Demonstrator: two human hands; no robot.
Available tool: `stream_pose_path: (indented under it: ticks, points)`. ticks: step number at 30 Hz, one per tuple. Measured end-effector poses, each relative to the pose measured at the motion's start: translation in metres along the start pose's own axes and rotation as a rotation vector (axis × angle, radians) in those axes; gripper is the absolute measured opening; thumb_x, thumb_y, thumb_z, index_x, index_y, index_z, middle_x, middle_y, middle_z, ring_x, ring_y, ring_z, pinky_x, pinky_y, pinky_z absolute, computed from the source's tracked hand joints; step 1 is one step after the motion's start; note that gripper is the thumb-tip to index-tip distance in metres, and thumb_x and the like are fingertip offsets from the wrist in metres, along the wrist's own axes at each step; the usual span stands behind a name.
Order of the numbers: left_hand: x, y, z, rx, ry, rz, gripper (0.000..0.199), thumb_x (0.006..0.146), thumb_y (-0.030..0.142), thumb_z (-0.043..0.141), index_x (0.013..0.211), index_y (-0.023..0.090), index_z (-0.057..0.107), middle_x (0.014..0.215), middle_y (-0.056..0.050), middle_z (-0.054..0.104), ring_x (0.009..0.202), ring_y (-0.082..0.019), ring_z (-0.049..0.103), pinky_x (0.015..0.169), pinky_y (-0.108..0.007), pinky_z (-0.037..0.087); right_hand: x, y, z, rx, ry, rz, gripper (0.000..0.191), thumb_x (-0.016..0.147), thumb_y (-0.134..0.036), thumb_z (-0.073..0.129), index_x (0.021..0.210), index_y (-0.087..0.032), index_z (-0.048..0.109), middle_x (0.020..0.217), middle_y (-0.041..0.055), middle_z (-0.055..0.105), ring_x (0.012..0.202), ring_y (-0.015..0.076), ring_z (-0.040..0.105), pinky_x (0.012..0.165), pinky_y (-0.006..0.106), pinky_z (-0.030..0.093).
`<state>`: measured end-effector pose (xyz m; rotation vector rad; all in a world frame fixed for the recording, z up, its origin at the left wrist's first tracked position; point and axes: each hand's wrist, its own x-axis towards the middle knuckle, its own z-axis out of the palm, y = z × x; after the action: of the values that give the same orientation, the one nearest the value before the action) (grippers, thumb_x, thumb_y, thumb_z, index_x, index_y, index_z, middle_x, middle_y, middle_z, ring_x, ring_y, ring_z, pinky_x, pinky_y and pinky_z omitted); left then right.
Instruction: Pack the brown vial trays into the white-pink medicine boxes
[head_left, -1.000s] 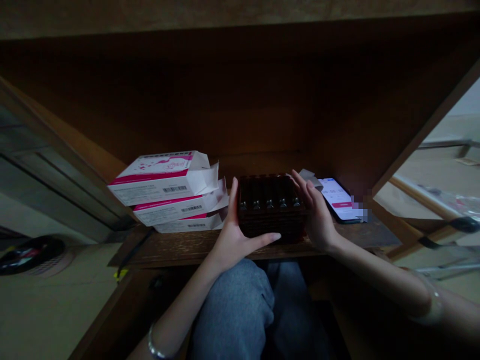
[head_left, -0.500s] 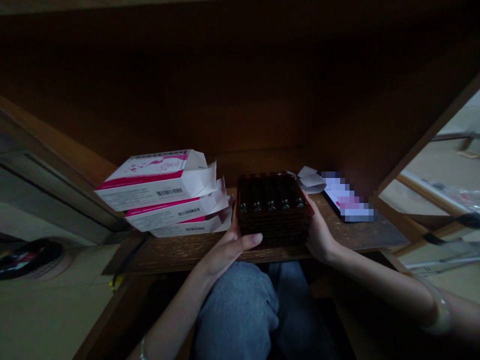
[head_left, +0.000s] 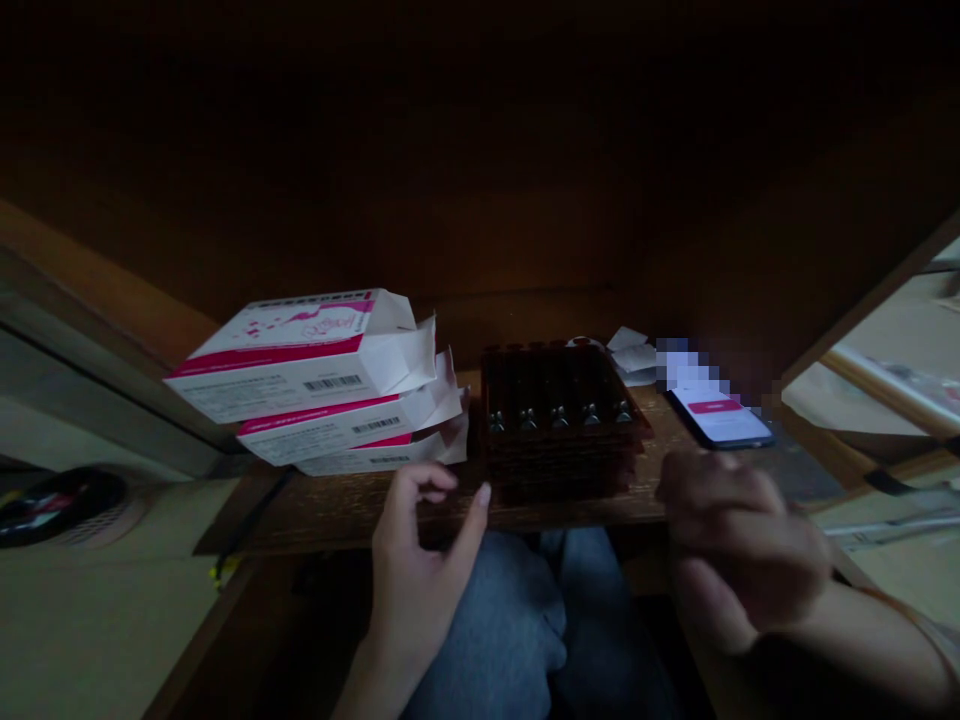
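See dark stack of trays (head_left: 559, 425) beyond and between both hands, resting on the wooden counter (head_left: 330, 510). Observe left hand (head_left: 420, 560) open, fingers bent, thumb apart and its tip just beside the near left corner of the stack; cannot tell whether touching. Observe right hand (head_left: 742, 550) blurred, fingers curled, nearer than the stack and to its right; cannot tell whether grasping anything. Note white-and-pink boxes (head_left: 292, 385) piled beyond and left of left hand, phone (head_left: 731, 425) beyond right hand.
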<state>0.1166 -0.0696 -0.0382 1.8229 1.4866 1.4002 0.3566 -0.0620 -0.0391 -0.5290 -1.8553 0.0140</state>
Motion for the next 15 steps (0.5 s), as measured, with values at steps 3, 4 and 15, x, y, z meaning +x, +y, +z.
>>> stream_pose_path:
  ticks: [3, 4, 15]
  points:
    - [0.003, 0.007, -0.003, -0.012, -0.355, 0.196, 0.028, 0.087, 0.013, 0.06, 0.067, 0.02, 0.041, 0.067, 0.005, 0.046, 0.066, -0.009, 0.047, 0.064, -0.023, 0.038, 0.006, -0.009, 0.009, 0.038, -0.301, -0.221, 0.025, 0.095, -0.02, 0.04, 0.074, -0.021, 0.054, 0.056, -0.0025, 0.043, 0.052, 0.0142, 0.04, 0.052, 0.031, 0.032]
    - [0.006, 0.009, -0.003, -0.01, -0.493, 0.235, 0.031, 0.085, 0.01, 0.059, 0.063, 0.019, 0.038, 0.063, 0.006, 0.044, 0.064, -0.009, 0.045, 0.062, -0.023, 0.036, 0.008, -0.01, 0.013, 0.009, -0.381, -0.229, 0.029, 0.094, -0.019, 0.042, 0.068, -0.021, 0.053, 0.053, -0.0026, 0.043, 0.05, 0.0138, 0.039, 0.051, 0.031, 0.031]
    - [0.025, 0.036, 0.01, 0.55, -1.013, 0.36, 0.021, 0.075, 0.014, 0.055, 0.057, 0.019, 0.047, 0.058, 0.001, 0.059, 0.058, -0.016, 0.055, 0.054, -0.031, 0.026, -0.006, -0.001, 0.028, -0.107, -0.673, -0.152, 0.031, 0.091, -0.024, 0.043, 0.065, -0.019, 0.058, 0.056, 0.0011, 0.059, 0.052, 0.0144, 0.047, 0.055, 0.032, 0.031]
